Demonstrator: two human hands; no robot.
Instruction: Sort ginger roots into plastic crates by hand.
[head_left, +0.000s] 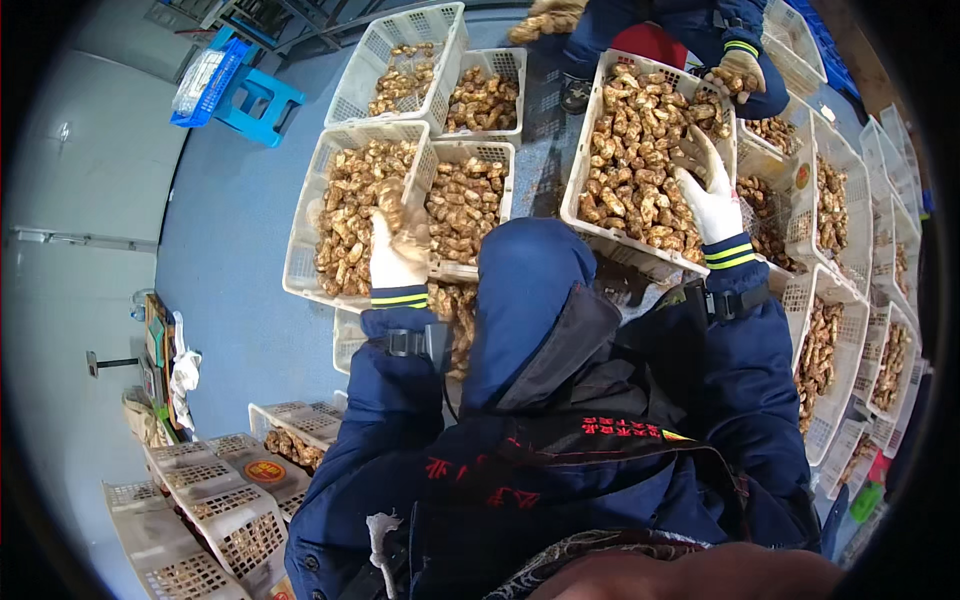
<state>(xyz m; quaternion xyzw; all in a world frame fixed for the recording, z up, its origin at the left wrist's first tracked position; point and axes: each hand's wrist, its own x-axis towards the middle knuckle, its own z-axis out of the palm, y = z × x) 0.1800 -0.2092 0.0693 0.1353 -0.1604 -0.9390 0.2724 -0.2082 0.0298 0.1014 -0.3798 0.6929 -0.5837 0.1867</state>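
My left hand (396, 240), in a soiled white glove, is over the left plastic crate (300, 225) of brown mushrooms (349, 247), blurred at the fingers. Something brown shows at its fingertips, but whether it is held cannot be told. My right hand (703, 180), also gloved, reaches with spread fingers over the right side of a large white crate (574, 187) heaped with mushrooms (630, 150). Its fingertips are at the heap, and no mushroom is plainly gripped.
A co-worker's gloved hand (739, 75) holds mushrooms at the large crate's far corner; their other glove (551, 19) is further left. More mushroom crates (840, 277) line the right side and the lower left (217, 480). A blue stool (262, 105) stands at the upper left.
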